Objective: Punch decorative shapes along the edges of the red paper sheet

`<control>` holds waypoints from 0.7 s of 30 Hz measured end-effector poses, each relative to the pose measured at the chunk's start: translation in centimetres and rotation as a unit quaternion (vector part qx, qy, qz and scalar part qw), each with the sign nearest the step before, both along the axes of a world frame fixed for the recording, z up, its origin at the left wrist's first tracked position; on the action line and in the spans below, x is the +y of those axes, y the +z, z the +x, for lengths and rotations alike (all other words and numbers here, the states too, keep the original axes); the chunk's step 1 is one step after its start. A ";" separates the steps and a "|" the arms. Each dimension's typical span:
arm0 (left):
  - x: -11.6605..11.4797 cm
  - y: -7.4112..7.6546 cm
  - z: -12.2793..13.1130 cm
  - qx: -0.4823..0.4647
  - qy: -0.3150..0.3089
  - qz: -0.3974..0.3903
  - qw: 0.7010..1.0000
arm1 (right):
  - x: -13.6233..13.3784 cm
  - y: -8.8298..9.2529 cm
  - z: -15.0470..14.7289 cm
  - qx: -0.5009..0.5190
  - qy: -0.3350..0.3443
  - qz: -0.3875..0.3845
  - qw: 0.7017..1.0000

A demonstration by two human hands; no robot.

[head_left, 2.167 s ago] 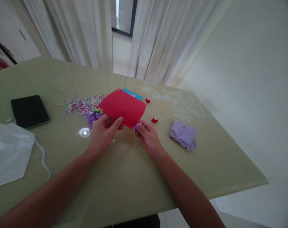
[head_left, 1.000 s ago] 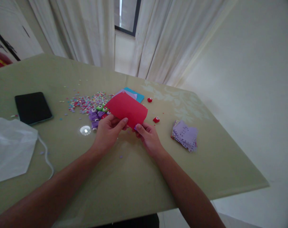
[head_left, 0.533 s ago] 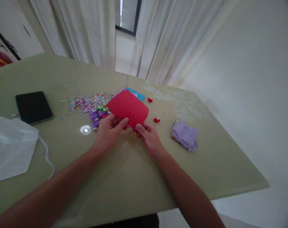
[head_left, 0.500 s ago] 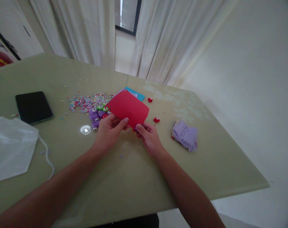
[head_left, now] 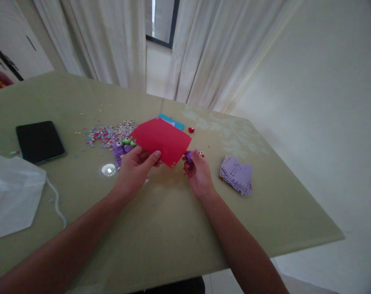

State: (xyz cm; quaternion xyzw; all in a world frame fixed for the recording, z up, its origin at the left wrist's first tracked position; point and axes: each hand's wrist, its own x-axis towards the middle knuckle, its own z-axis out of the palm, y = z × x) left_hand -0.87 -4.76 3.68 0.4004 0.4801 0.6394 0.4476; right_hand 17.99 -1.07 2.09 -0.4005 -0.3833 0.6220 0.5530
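A red sheet of paper (head_left: 159, 141) is held over the middle of the table (head_left: 179, 241). It looks plain and slightly bowed, with small holes at its near corner and faint marks at its far corner. The left hand (head_left: 133, 169), at 7 to 8 o'clock from the sheet, pinches its near edge, thumb on top and fingers underneath. The right hand (head_left: 199, 173), at 4 o'clock, has its thumb and curled fingers closed around a purple gadget (head_left: 189, 157), just beside the sheet's edge; I cannot tell whether the two touch.

Purple and green toys (head_left: 119, 150) crowd in at 9 o'clock, partly covered by the left hand. The confetti (head_left: 110, 134) lies beyond them. At 1 o'clock, a blue sheet (head_left: 176, 123) is mostly hidden beneath the red one. A red toy (head_left: 191, 130) sits at 2 o'clock; a second red piece (head_left: 201, 154) shows only partly behind the right thumb.

Farther out, a stack of purple sheets (head_left: 237, 173) lies at 4 o'clock, a black tablet (head_left: 41, 141) at 9, and a white cloth (head_left: 14, 196) at 8, cut off by the view's edge.
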 end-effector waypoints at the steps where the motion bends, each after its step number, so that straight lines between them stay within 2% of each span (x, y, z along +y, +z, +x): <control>1: 0.0 0.0 0.0 0.002 -0.001 -0.001 1.000 | 0.2 0.1 0.3 0.010 -0.011 -0.006 1.000; 7: 0.1 0.0 -0.5 0.028 -0.023 0.002 0.999 | 1.0 0.7 1.3 0.078 -0.049 -0.003 0.996; 10: 0.4 -0.2 -1.1 0.055 -0.068 -0.006 0.996 | 1.0 0.8 1.4 0.084 -0.041 0.006 0.996; 14: 0.6 -0.5 -1.5 0.017 -0.118 -0.025 0.993 | 1.1 0.5 1.3 0.091 -0.034 -0.011 0.995; 18: 0.5 -0.3 -1.7 -0.024 -0.104 -0.042 0.993 | 0.9 0.3 1.0 0.065 -0.022 -0.014 0.998; 21: 0.6 -0.3 -2.1 -0.033 -0.082 -0.041 0.995 | 0.6 0.4 0.7 0.060 0.023 -0.024 0.998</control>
